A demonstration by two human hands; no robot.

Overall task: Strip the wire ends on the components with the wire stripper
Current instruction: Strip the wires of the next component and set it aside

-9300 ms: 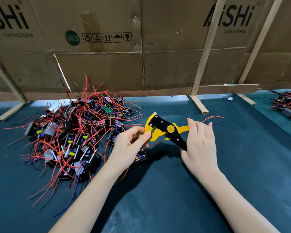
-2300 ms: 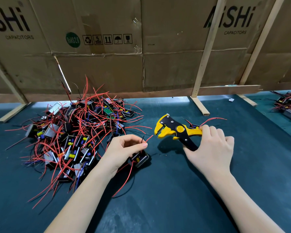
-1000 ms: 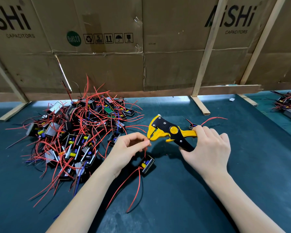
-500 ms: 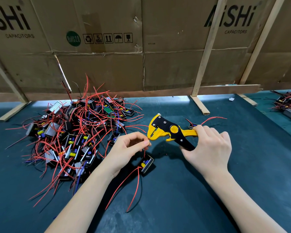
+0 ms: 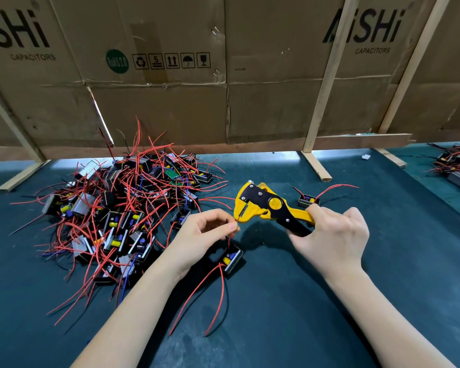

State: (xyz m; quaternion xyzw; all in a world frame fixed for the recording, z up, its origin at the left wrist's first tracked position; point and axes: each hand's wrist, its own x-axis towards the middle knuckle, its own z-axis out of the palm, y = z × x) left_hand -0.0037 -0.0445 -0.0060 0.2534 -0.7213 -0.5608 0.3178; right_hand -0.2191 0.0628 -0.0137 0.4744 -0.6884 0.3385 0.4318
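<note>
We see the cardboard wall [image 5: 250, 75] first, flattened cartons printed "AiSHi CAPACITORS", propped by pale wooden slats [image 5: 327, 75] along the far edge. Below it spreads the dark teal counter [image 5: 329, 301]. On its left side lies the big pile of components [image 5: 122, 216], small black housings tangled in red wires with a few blue and black ones. A smaller heap [image 5: 457, 166] sits at the far right edge.

Our right hand [image 5: 332, 240] grips the handles of the yellow and black wire stripper [image 5: 266, 205], fingers curled round them, holding the tool above the counter with its head pointing left. Our left hand [image 5: 205, 232] pinches a thin red wire [image 5: 230, 235] between thumb and forefinger, the wire's end reaching into the stripper's head. That wire runs down to one component [image 5: 231, 257] just below the left hand; we cannot tell whether it rests on the counter or hangs just above it. Two more red leads trail from it toward us. Another single component [image 5: 308, 200] lies on the counter just behind the stripper's handles, a red lead curving off to the right. A small white scrap [image 5: 366, 156] lies near the base of the wall.
</note>
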